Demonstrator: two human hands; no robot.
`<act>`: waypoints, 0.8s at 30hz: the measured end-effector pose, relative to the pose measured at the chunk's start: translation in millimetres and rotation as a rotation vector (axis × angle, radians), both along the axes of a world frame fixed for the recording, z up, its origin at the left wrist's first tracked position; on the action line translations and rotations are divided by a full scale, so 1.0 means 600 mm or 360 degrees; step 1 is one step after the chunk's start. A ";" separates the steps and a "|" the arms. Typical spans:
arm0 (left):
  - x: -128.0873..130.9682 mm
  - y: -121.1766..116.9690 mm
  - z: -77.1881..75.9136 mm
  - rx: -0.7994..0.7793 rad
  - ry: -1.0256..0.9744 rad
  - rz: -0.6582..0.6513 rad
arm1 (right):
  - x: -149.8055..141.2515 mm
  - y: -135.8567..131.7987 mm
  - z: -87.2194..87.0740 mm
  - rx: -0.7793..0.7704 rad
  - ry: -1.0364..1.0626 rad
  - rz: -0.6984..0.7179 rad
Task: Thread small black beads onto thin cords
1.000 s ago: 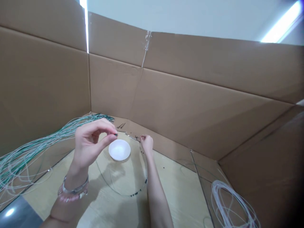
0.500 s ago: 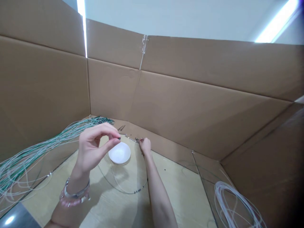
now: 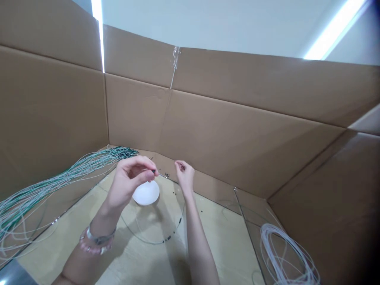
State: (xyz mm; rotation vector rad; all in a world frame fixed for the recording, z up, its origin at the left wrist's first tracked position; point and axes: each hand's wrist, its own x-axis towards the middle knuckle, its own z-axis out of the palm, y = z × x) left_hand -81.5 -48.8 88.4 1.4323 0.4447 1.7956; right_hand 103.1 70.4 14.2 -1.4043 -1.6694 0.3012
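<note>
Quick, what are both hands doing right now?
Left hand: closed, pinching a small dark bead.
Right hand: partly curled; cannot tell whether it holds anything.

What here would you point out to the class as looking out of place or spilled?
Small dark beads lie scattered loose on the pale board and along the foot of the cardboard wall, near the right hand, rather than gathered in the white dish. They look spilled.

A bright strip light glares from the upper right, the left hand casts a soft shadow on the pale board, the wide lens bows the cardboard walls, and the lower right corner falls dark
</note>
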 end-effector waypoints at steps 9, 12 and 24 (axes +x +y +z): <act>0.048 -0.026 0.001 -0.0191 -0.0219 -0.0749 | -0.031 -0.252 0.124 0.1019 0.0264 0.0514; 0.056 -0.035 -0.002 -0.0235 -0.0189 -0.0767 | -0.035 -0.269 0.130 0.1080 0.0272 0.0581; 0.050 -0.065 0.005 0.0272 0.0312 0.0028 | -0.025 -0.292 0.124 0.1126 0.0294 0.0555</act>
